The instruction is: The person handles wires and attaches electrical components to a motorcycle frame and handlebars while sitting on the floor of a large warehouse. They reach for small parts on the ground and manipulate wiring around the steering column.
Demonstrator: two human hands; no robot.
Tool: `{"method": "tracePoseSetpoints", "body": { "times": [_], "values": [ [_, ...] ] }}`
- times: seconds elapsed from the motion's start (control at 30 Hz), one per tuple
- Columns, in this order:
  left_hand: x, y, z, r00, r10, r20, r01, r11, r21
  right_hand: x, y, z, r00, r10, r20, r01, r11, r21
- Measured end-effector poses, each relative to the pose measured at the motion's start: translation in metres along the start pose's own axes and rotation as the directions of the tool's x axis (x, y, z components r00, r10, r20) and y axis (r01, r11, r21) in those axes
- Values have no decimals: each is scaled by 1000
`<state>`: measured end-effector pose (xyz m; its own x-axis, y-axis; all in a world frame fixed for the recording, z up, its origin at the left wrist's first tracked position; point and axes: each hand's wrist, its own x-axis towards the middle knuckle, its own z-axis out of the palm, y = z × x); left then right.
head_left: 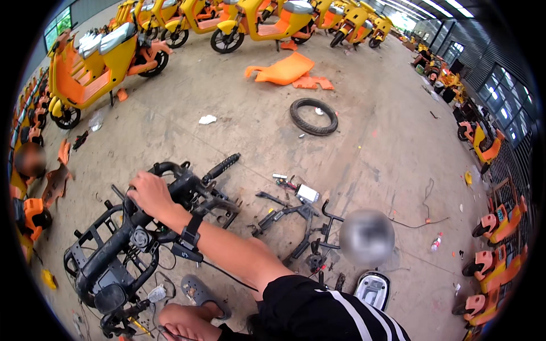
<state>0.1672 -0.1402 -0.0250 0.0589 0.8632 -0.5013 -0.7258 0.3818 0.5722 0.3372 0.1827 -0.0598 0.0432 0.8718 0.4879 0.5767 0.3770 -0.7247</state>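
At the lower edge, the left hand [177,331] sits low beside the person's bent leg, its fingers curled near a thin dark item; whether it grips that item I cannot tell. Just beyond it is a grey clog [196,288] on the person's foot.

Left of these lies a black scooter frame [116,245] on the concrete floor [256,136], its long axis slanting from lower left to upper right. The right hand [152,196] is the nearer one: it lies on the frame's far part, back of the hand uppermost, fingers bent down over the black tubing. How tightly they close is hidden. The right forearm, with a dark watch [191,230] at the wrist, comes in from the lower right and crosses the frame's axis, so the bulk of the frame extends from this hand back toward the person's left. A round black horn [140,237] is mounted between the right hand and the frame's near end.

To the right, apart from both hands, lie smaller black metal parts [303,213]. Farther out are a loose tyre [296,119], then an orange panel [287,69], and beyond them a row of yellow scooters [267,20].
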Motion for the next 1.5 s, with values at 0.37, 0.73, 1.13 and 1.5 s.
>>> {"method": "tracePoseSetpoints", "body": {
  "times": [0.37, 0.73, 1.13, 1.5],
  "values": [
    [32, -15, -67, 925, 94, 367, -48, 990, -132, 10, -13, -2, 999, 42, 2, -42, 998, 44],
    [27, -23, -64, 859, 154, 488, 46, 926, -374, 26, 22, -18, 959, 106, 264, -96, 994, -51],
    [26, -20, -60, 879, 76, 471, 103, 933, -344, 35, 72, -1, 982, -20, 190, 28, 999, -39],
    [26, -16, -65, 931, 103, 351, -23, 974, -225, 17, 4, -6, 989, 43, 144, -57, 994, 91]
  ]
}}
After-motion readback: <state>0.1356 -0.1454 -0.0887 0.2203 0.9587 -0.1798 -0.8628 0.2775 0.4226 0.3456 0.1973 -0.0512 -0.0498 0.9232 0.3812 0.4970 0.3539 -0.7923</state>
